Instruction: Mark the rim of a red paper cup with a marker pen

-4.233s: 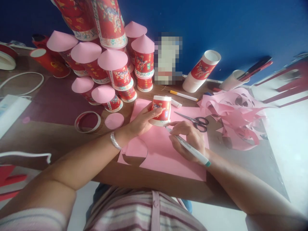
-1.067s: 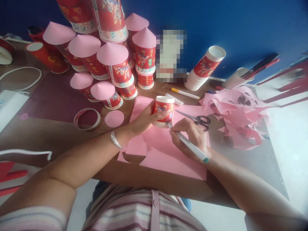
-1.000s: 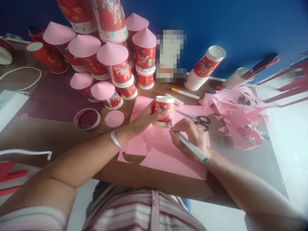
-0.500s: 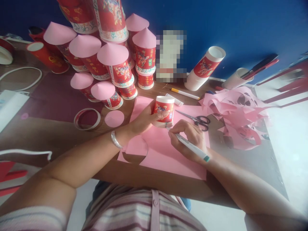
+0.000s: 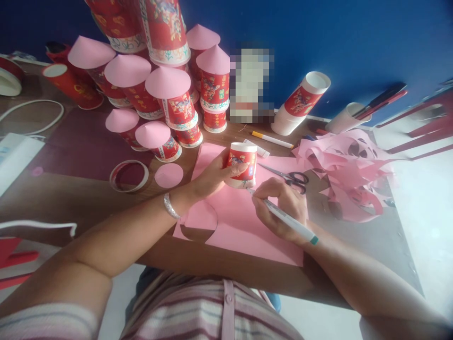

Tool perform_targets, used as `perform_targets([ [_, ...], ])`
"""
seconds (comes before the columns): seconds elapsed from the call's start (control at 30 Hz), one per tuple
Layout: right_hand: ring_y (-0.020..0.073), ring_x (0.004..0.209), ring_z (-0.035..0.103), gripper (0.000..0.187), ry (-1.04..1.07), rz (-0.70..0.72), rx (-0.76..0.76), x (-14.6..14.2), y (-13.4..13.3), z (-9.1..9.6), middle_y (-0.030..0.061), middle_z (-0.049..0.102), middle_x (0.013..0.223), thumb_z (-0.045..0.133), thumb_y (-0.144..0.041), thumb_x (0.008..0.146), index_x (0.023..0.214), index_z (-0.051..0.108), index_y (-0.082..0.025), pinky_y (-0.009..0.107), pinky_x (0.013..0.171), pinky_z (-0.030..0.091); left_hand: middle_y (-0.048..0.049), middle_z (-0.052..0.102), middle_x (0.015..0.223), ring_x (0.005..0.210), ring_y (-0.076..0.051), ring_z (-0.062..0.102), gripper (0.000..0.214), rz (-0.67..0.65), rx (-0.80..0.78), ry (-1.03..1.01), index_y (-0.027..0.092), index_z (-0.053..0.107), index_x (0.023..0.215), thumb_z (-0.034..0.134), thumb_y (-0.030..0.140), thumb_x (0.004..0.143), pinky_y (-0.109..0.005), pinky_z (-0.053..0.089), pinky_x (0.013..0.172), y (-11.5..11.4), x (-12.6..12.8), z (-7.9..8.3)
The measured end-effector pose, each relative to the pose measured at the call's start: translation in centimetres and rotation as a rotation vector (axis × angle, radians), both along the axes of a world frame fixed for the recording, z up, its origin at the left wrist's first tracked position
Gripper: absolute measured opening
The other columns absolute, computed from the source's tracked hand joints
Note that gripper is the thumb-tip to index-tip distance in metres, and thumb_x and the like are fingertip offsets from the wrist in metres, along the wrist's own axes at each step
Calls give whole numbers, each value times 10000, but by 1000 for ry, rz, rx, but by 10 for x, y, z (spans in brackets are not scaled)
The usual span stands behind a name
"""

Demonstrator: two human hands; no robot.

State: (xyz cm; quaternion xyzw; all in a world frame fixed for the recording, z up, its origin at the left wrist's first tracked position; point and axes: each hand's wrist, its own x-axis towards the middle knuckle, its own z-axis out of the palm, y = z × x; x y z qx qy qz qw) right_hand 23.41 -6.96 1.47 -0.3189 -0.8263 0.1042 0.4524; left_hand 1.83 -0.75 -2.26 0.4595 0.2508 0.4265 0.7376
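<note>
My left hand [image 5: 212,177] is wrapped round a small red patterned paper cup [image 5: 241,163] that stands upside down on a pink paper sheet [image 5: 244,222]. My right hand [image 5: 281,208] pinches a white pen with a green end [image 5: 288,219], its tip touching the paper at the cup's rim. A round hole is cut in the sheet's near left corner. A silver bracelet sits on my left wrist.
Several red cups with pink cone lids [image 5: 166,101] are stacked at the back. Scissors [image 5: 290,178] lie right of the cup, pink paper scraps [image 5: 348,170] further right. A pink disc [image 5: 169,175] and a cut ring [image 5: 129,175] lie left. A leaning cup stack [image 5: 300,101] and a marker [image 5: 271,139] are behind.
My right hand has slid the pen tip a little round the cup's rim, and the pen's green end has swung to the right. The cup stays held in place.
</note>
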Motion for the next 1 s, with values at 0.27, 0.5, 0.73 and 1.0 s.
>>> perform_targets([
  [0.27, 175, 648, 722, 296, 9, 78, 81, -1, 5, -4, -89, 691, 780, 697, -44, 1013, 1117, 633, -314, 417, 833, 785, -110, 849, 1262, 1108, -259, 828, 609, 60, -29, -22, 231, 725, 1344, 995, 622, 963, -357, 682, 882, 0, 1, 1],
  [0.5, 183, 701, 738, 266, 10, 79, 93, -2, 4, -9, -55, 731, 824, 709, -56, 1033, 1120, 637, -297, 391, 816, 772, -73, 821, 1176, 1070, -229, 809, 564, 41, -29, -59, 225, 718, 1304, 993, 595, 979, -320, 668, 853, 0, 1, 3],
  [0.73, 178, 678, 737, 225, 0, 94, 93, -2, 4, -11, -40, 749, 834, 711, -75, 1053, 1100, 640, -284, 393, 849, 782, -43, 789, 1134, 974, -184, 765, 645, 58, -48, -27, 222, 697, 1294, 1069, 575, 903, -302, 645, 836, 1, -2, -4],
  [1.0, 202, 758, 829, 243, 18, 78, 87, -1, 6, -11, -50, 767, 840, 706, -63, 1030, 1105, 684, -293, 425, 864, 807, -27, 784, 1062, 932, -172, 762, 597, 74, -58, -25, 209, 703, 1209, 1049, 601, 921, -312, 639, 831, 1, -1, -4],
])
